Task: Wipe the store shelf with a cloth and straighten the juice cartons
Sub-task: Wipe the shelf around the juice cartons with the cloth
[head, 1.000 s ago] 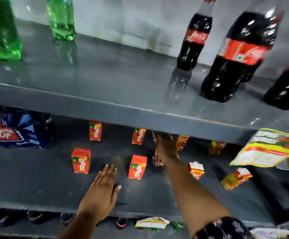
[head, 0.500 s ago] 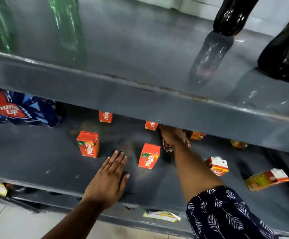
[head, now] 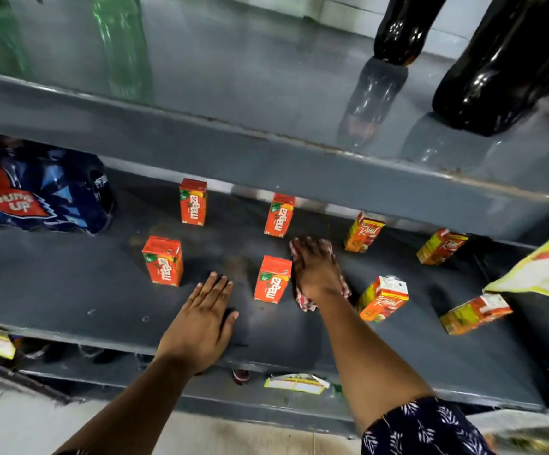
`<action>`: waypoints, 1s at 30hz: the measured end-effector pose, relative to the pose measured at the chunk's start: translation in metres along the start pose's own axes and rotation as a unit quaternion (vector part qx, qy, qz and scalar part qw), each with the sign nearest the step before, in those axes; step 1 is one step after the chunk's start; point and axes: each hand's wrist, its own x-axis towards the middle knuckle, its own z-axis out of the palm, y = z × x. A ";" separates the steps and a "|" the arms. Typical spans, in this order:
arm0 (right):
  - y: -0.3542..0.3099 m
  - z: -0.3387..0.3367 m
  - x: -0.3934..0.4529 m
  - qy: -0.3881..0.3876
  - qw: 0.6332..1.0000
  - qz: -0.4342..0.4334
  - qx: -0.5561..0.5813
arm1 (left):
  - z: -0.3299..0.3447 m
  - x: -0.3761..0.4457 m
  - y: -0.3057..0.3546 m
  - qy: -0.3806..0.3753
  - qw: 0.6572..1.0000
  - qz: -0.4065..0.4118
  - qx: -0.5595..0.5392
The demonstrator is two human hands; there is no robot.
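My right hand (head: 315, 270) presses a red-and-white checked cloth (head: 303, 298) flat on the grey middle shelf (head: 69, 290). My left hand (head: 202, 323) lies flat and open near the shelf's front edge. Several small orange Maaza cartons stand upright: one (head: 163, 260) at front left, one (head: 272, 279) just left of the cloth, two at the back (head: 193, 201) (head: 279, 215). To the right are Real cartons: one (head: 364, 231) at the back, one (head: 383, 298) beside my right forearm, and two lying tilted (head: 442, 246) (head: 474, 313).
A blue Thums Up bottle pack (head: 33, 195) fills the shelf's left end. The upper shelf (head: 266, 165) overhangs, carrying dark cola bottles (head: 502, 67) and green bottles (head: 119, 37). A yellow-white packet (head: 542, 274) hangs at the right. Labels and bottle caps show on the shelf below.
My right hand with the cloth has slid toward the front, out from under the upper shelf. The camera tilted downward and closer. My left hand stays flat in place.
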 end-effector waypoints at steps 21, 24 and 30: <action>-0.030 0.014 -0.131 0.049 0.981 0.040 0.183 | 0.004 -0.001 -0.003 0.005 1.000 0.001 -0.013; -0.032 0.013 -0.162 0.040 0.977 0.031 0.209 | 0.004 -0.002 -0.001 0.003 1.000 0.002 -0.009; -0.032 0.006 -0.226 0.035 0.969 0.021 0.245 | 0.001 -0.004 0.003 -0.019 1.000 -0.015 -0.003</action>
